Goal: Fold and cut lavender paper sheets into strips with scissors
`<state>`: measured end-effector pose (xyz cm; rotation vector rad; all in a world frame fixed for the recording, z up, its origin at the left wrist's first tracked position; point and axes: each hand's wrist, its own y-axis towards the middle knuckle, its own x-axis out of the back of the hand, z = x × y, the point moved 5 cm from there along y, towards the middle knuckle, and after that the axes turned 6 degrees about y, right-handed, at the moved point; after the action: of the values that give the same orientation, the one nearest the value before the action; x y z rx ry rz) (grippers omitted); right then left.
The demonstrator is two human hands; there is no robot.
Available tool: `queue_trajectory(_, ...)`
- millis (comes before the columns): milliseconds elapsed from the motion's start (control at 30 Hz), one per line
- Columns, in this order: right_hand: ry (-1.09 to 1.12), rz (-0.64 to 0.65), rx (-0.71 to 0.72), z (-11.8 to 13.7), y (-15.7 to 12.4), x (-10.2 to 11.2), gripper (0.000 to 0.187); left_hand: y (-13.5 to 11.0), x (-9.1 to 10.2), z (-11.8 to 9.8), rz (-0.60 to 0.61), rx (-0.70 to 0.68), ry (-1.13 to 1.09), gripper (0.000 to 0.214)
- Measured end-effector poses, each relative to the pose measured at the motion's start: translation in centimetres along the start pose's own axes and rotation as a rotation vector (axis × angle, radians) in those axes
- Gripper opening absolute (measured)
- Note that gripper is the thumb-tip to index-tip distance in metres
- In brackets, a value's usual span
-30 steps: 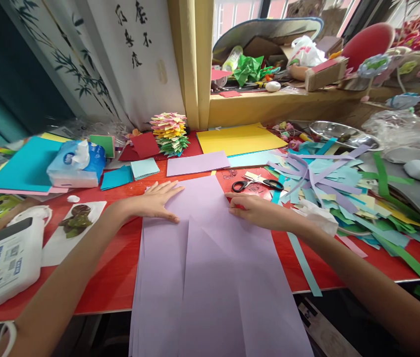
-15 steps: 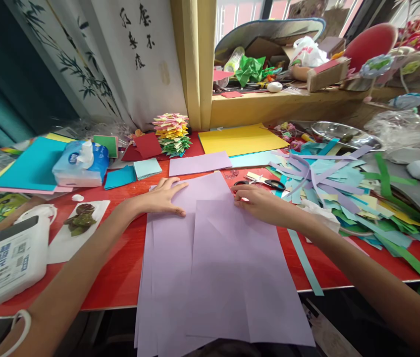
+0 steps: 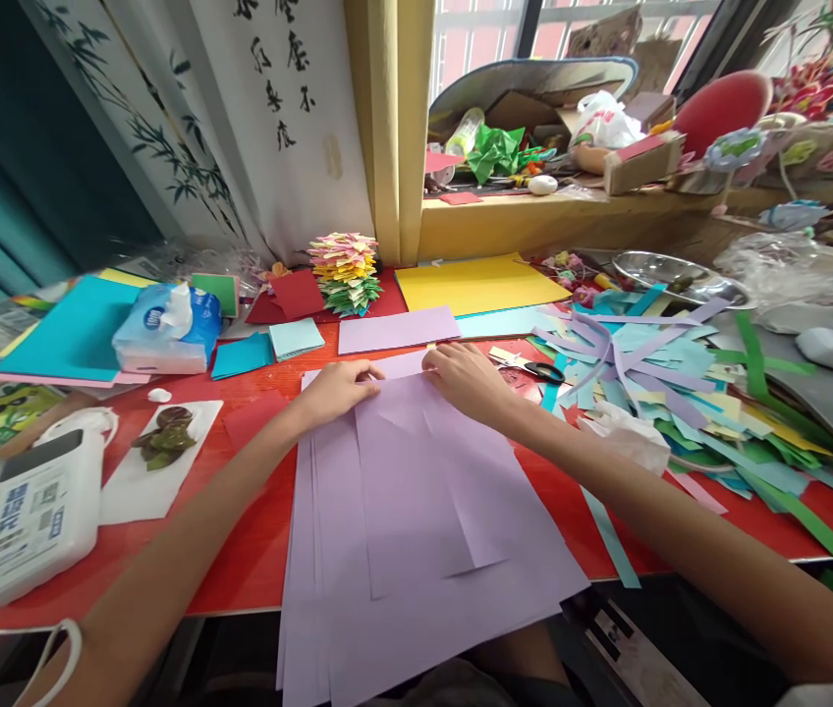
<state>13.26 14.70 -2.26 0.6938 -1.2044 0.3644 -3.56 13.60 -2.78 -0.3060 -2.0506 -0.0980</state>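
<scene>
Looks like a lining-up step: left hand pinching the top lilac sheet at its 11 o'clock, right hand pinching its 1. It's on the lilac stack, 6 o'clock on the bench. Next probably needs squaring edges.

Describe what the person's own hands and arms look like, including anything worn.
Both the left hand and right hand are bare, without gloves, and the visible forearms are uncovered. A thin, rounded white loop shows at the left forearm, near the bottom edge; whether it is a band, cord or sleeve trim is unclear.
</scene>
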Motion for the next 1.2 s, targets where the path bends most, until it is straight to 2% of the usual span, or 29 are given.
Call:
queue_trajectory(67,0.014,-0.085,0.072,0.1,-0.5,-0.4,0.029,0.1,-0.1,0.3,-0.059,0.012,0.001,0.031)
queue_trajectory(100,0.042,-0.082,0.111,0.1,-0.9,-0.9,0.033,0.1,-0.2,0.5,-0.08,0.008,-0.005,0.03)
queue_trajectory(200,0.151,0.05,0.143,0.0,-1.9,-3.0,0.043,0.3,-0.4,0.7,-0.137,-0.001,0.003,0.026)
queue_trajectory(267,0.187,0.115,0.095,-0.3,-2.2,-4.1,0.048,0.3,-0.5,0.8,-0.163,0.019,0.034,0.023)
queue_trajectory(333,0.194,0.127,0.047,-0.5,-2.4,-4.6,0.05,0.3,-0.6,1.0,-0.173,0.051,0.062,0.021)
queue_trajectory(533,0.157,0.128,0.012,-0.2,-2.3,-4.4,0.051,0.2,-0.7,1.3,-0.173,0.103,0.077,0.015)
queue_trajectory(933,0.09,0.106,0.016,0.0,-2.4,-4.1,0.05,0.3,-1.0,1.6,-0.073,0.108,0.097,0.017)
queue_trajectory(1200,0.074,0.118,0.013,-0.1,-2.3,-4.3,0.05,0.0,-1.1,1.5,-0.08,0.162,0.118,0.014)
